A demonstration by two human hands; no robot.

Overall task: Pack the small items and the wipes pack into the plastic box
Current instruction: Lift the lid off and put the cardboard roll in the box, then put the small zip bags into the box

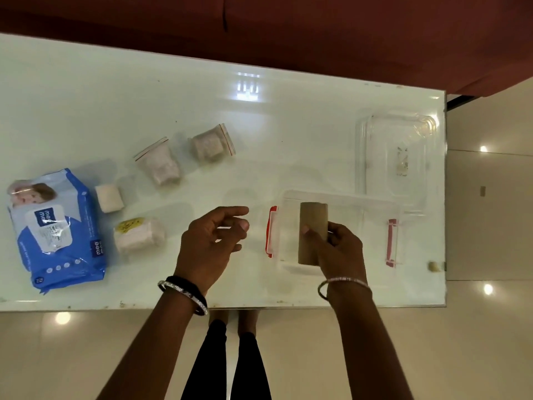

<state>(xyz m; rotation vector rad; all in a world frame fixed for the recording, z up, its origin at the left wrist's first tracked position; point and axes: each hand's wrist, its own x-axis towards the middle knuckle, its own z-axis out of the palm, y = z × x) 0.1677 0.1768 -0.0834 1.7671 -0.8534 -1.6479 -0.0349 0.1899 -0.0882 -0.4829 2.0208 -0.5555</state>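
Observation:
A clear plastic box (372, 209) with red side clips stands open on the white table, near its front right. My right hand (339, 249) grips a brown cardboard tube (313, 226) upright over the box's left half. My left hand (215, 239) hovers empty just left of the box, fingers loosely spread. A blue wipes pack (54, 229) lies at the far left. Beside it are a small white block (109, 198), a wrapped pale bundle with a yellow label (140, 236), and two zip bags (158, 164) (212, 144) farther back.
The box's clear lid (399, 157) lies behind the box by the table's right edge (445, 197). A small beige piece (433, 267) sits at the front right corner. My legs show below the table's front edge, on a glossy tiled floor.

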